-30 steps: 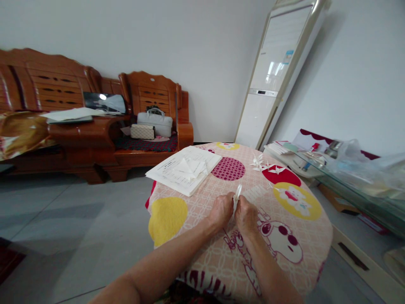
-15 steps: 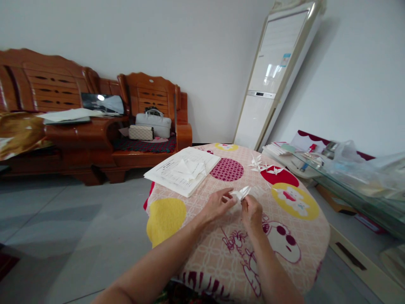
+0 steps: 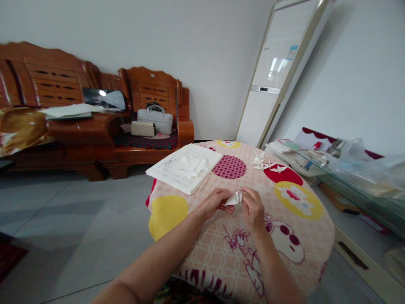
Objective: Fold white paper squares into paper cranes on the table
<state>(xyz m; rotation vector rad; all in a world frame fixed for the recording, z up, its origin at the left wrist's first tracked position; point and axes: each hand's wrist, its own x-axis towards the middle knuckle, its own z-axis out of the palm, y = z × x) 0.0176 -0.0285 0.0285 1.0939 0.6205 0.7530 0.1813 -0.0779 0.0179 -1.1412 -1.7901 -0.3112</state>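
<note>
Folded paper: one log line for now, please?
left hand: holding folded paper | right hand: holding it too | paper stack: on patterned cloth | folded shapes: beyond right hand

The small, creased piece of folded paper [image 3: 234, 199] is white, as are the spiky folded-paper figures [image 3: 259, 159]. The round, cloth-covered tabletop [image 3: 215, 253] is pale pink, patterned with white interlaced rings, yellow, red and dotted purple rounds and maroon-outlined cartoons. The flat paper stack [image 3: 166, 175] is white with black print; the carved wooden armchair [image 3: 145, 153] is glossy reddish-brown.
</note>
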